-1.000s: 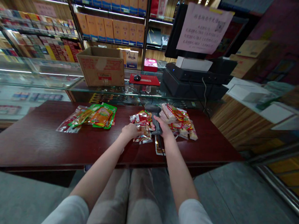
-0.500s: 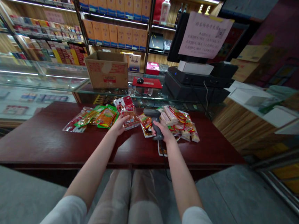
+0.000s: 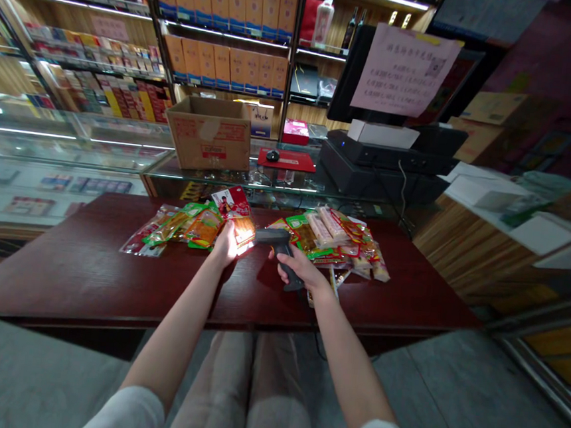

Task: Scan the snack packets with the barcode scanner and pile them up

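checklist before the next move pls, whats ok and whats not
1. Handheld barcode scanner gripped in the right hand: ok.
2. Snack packet held by the left hand: ok.
3. Scanner pointed at that packet: ok, bright light falls on its lower part.
4. Barcode facing the scanner: cannot tell, glare hides the detail.
5. Packets in the right pile lying singly: not ok, they overlap.
6. Monitor screen readable: not ok, a paper notice covers most of the side in view.
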`<state>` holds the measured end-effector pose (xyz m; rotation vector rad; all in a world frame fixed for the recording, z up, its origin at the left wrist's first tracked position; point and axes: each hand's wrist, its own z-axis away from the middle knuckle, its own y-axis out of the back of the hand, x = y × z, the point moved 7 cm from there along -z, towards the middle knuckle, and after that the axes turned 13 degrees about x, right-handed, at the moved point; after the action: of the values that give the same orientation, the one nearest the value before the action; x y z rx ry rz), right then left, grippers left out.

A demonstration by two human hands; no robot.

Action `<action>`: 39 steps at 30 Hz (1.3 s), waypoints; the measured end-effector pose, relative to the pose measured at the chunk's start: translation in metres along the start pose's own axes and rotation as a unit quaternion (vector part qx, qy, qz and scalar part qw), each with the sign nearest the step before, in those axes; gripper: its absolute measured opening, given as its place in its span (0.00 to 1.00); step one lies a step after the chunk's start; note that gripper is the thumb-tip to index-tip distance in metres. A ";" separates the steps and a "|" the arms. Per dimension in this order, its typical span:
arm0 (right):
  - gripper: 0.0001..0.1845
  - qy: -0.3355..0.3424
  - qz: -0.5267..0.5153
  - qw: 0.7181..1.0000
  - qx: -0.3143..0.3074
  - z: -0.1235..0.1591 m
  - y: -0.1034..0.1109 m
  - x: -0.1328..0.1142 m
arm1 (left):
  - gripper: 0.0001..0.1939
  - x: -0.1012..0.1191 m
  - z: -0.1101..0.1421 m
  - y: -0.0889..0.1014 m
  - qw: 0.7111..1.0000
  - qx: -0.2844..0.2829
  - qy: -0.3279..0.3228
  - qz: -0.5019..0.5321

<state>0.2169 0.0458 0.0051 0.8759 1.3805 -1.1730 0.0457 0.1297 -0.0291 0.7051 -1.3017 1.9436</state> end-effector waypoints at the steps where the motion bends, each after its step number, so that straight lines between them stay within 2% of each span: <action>1: 0.18 -0.003 0.008 1.000 -0.002 0.000 -0.002 0.001 | 0.26 -0.001 0.000 0.001 1.000 0.021 -0.001 -0.020; 3: 0.17 -0.007 0.021 1.000 -0.002 0.001 -0.005 0.002 | 0.24 0.002 0.002 0.005 0.996 0.064 -0.038 -0.055; 5: 0.18 0.001 0.014 1.000 0.012 0.001 -0.004 0.000 | 0.20 0.012 0.006 0.008 0.987 0.086 -0.102 -0.094; 7: 0.19 0.014 -0.010 0.999 0.029 0.001 0.001 -0.004 | 0.16 0.032 0.014 0.011 0.957 0.116 -0.197 -0.178; 8: 0.20 0.020 -0.022 0.999 0.037 0.002 0.005 -0.006 | 0.16 0.046 0.020 0.012 0.926 0.138 -0.254 -0.241; 9: 0.20 0.024 -0.033 0.998 0.045 0.003 0.009 -0.007 | 0.17 0.062 0.029 0.010 0.880 0.162 -0.316 -0.315; 12: 0.19 0.025 -0.052 0.996 0.068 0.008 0.025 -0.012 | 0.23 0.105 0.059 -0.002 0.701 0.224 -0.445 -0.511; 15: 0.19 0.028 -0.055 0.994 0.093 0.013 0.040 -0.017 | 0.26 0.125 0.075 -0.014 0.537 0.252 -0.481 -0.646; 16: 0.19 0.032 -0.055 0.993 0.099 0.014 0.044 -0.019 | 0.26 0.124 0.074 -0.015 0.498 0.249 -0.471 -0.684; 18: 0.19 0.045 -0.062 0.991 0.113 0.016 0.051 -0.023 | 0.25 0.114 0.062 -0.009 0.452 0.233 -0.419 -0.752; 21: 0.18 0.061 -0.080 0.987 0.125 0.019 0.061 -0.028 | 0.35 0.093 0.039 0.010 0.428 0.223 -0.334 -0.810; 24: 0.17 0.075 -0.085 0.984 0.137 0.021 0.074 -0.034 | 0.47 0.080 0.028 0.017 0.408 0.241 -0.326 -0.818; 26: 0.17 0.082 -0.082 0.982 0.147 0.022 0.083 -0.038 | 0.47 0.075 0.029 0.008 0.397 0.257 -0.357 -0.805; 28: 0.18 0.088 -0.083 0.980 0.160 0.021 0.090 -0.041 | 0.41 0.062 0.032 -0.014 0.391 0.229 -0.410 -0.792; 30: 0.19 0.094 -0.087 0.977 0.171 0.019 0.096 -0.042 | 0.35 0.038 0.031 -0.042 0.410 0.147 -0.434 -0.789; 31: 0.19 0.096 -0.091 0.976 0.176 0.016 0.099 -0.041 | 0.33 0.024 0.028 -0.053 0.436 0.103 -0.422 -0.788; 33: 0.19 0.087 -0.095 0.975 0.180 0.012 0.103 -0.035 | 0.36 -0.006 0.020 -0.070 0.495 0.041 -0.359 -0.790; 35: 0.20 0.075 -0.096 0.977 0.176 0.008 0.106 -0.029 | 0.41 -0.029 0.014 -0.082 0.528 0.018 -0.316 -0.788; 39: 0.20 0.066 -0.099 0.980 0.156 0.006 0.106 -0.022 | 0.43 -0.047 0.001 -0.094 0.540 0.013 -0.292 -0.789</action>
<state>0.3232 0.0678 0.0082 1.0702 1.4372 -1.5382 0.1482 0.1421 -0.0110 1.7537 -0.3361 0.1413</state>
